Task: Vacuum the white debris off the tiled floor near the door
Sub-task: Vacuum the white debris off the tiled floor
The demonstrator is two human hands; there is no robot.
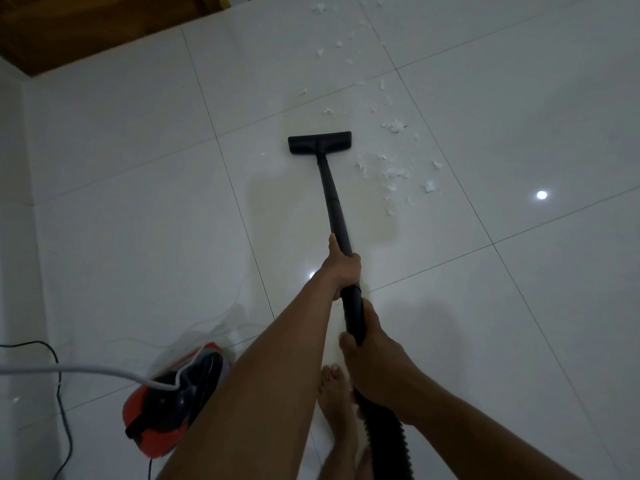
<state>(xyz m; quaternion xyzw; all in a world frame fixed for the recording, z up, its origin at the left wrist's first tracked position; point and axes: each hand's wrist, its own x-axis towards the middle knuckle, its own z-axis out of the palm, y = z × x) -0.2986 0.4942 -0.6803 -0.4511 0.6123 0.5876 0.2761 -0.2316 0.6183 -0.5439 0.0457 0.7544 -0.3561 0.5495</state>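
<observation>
Gripping the wand (333,199) with left hand (343,268) and right hand (369,344); most debris (394,174), centre-right to top of frame, looks not yet vacuumed

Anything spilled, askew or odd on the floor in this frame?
White debris is scattered over the tiled floor, mostly right of the vacuum head and trailing toward the top edge. A faint yellowish patch tints the tiles around the wand.

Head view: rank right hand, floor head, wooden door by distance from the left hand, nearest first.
From the left hand:
1. right hand: just behind it, gripping the same wand.
2. floor head: straight ahead, at the wand's far end.
3. wooden door: far upper left, beyond the floor head.
</observation>
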